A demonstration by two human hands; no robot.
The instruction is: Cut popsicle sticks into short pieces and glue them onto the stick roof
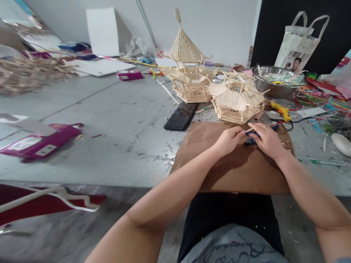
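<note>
Working near to far, I take the brown sheet as my landmark. Over its far half I see the left hand pinching a thin stick between thumb and fingertips. The stick lies right at those fingertips, its long axis running sideways and slightly away toward the right hand, so both hands are equally near. The right fingers curl over a blue-handled tool on the sheet; I cannot tell whether they grip stick or tool. Just beyond the sheet's far edge stands the lower stick model; farther beyond, the taller one.
</note>
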